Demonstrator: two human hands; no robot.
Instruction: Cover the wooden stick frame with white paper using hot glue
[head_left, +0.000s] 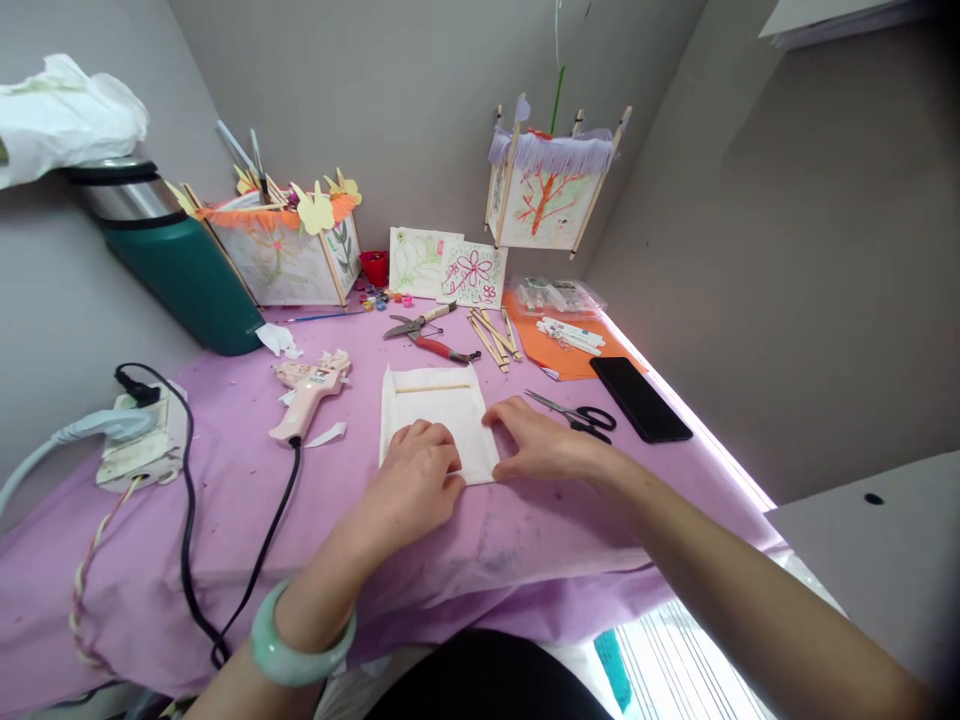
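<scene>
Pale green and white, a bangle (296,662) sits around the left wrist, before the near edge of the bench (525,530), which is covered with purple cloth. The left hand (416,478) lies over a white paper panel (466,425) with its fingers bent; whether it is pinching something under the palm, I cannot tell. The right hand (536,440) has its thumb and forefinger spread apart, both tips at the right edge of the panel. This panel lies flat between the two hands, and a thin wooden stick (431,388) rests along its far end.

To the left are a white power strip (166,425) and a pink glue gun (307,400); to the right, black-handled scissors (566,410) and a black smartphone (637,400). Behind the panel lie pruning shears (411,329), then several short wooden sticks (487,345). Beside these, an orange sheet (547,355) carries white strips (574,335), with a clear plastic box (559,297) at its far side.

Farther back there stand a teal bottle (180,275), a paper lantern (274,265) with yellow cutouts, a small red cup (375,268) and two flower drawings (472,272). Above them, at the right, hangs another lantern (551,205), which shows an orange tree.
</scene>
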